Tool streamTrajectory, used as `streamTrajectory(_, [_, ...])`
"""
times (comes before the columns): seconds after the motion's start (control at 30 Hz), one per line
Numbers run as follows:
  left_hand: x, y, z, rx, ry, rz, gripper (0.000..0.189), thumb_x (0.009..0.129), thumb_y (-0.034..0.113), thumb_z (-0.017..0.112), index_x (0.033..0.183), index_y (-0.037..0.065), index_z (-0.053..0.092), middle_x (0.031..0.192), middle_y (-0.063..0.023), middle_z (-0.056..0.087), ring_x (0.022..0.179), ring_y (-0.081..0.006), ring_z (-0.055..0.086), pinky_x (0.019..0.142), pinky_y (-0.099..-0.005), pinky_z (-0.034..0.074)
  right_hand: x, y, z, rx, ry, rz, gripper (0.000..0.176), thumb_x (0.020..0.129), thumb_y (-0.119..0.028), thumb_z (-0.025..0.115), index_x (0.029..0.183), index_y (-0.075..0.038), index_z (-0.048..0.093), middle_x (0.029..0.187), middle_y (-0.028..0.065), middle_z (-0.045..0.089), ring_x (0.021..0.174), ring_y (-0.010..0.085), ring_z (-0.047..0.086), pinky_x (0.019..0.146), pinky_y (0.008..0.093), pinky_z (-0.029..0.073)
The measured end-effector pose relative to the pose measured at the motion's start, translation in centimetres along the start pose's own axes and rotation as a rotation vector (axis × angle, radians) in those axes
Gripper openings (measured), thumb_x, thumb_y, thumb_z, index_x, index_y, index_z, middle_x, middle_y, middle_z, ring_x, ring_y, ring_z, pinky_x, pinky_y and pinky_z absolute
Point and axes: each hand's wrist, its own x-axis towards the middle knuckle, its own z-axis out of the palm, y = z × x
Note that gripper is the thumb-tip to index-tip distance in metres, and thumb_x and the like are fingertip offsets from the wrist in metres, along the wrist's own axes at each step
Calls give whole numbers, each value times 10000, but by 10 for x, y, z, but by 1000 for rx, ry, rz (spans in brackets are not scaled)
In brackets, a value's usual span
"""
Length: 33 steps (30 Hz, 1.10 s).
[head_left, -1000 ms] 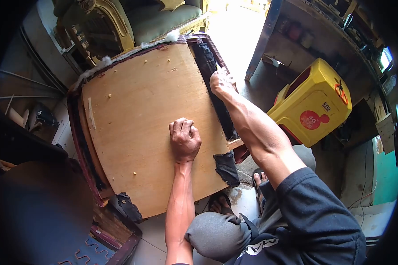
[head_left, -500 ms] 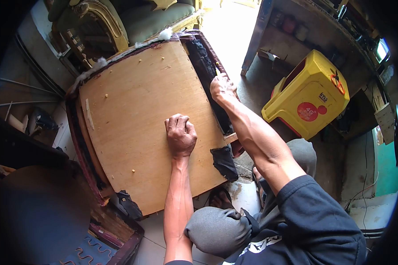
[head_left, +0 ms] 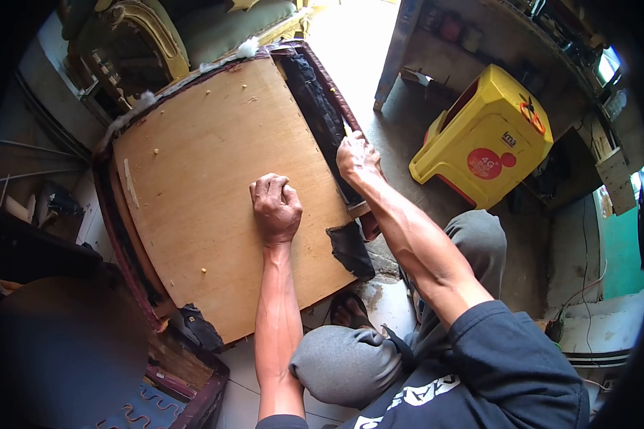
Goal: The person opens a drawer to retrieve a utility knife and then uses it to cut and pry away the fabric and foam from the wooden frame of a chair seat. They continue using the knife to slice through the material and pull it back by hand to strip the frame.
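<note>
Here, the plywood panel [head_left: 207,164] of an upturned seat lies before the person's knees. The left hand [head_left: 274,207], clenched, presses on its middle; the right hand [head_left: 356,157], clenched, works at the dark fabric [head_left: 315,93] along its right edge. A yellow stool [head_left: 483,143] stands nearby.

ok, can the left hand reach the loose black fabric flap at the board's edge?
Probably yes: the left hand rests fisted on the plywood board, the black fabric flap sits close by, only bare wood between.
</note>
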Motion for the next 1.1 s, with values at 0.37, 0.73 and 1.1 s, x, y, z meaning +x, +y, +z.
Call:
streamTrajectory(0.37, [0,1,-2,-17,8,1,160,803,-45,641,921,40,709,1004,-122,702,957,-321,643,900,-421,528,-34,36,5,-34,-24,-25,382,1087,-286,398,1208,44,545,1085,315,737,1027,465,743,891,562,595])
streamTrajectory(0.73, [-1,-1,-3,-19,12,9,148,824,-41,647,923,39,722,1004,-113,711,977,-312,652,913,-410,531,-63,58,-2,-49,-72,36,374,1095,-294,399,1167,49,531,1026,309,747,997,455,750,875,556,595])
streamTrajectory(1.1, [-2,-2,-4,-30,-4,-9,154,828,-39,638,928,38,726,1009,-105,717,990,-301,657,919,-403,535,-92,83,-4,-101,-154,40,401,1101,-324,410,1168,57,516,1034,313,744,1000,469,745,864,559,593])
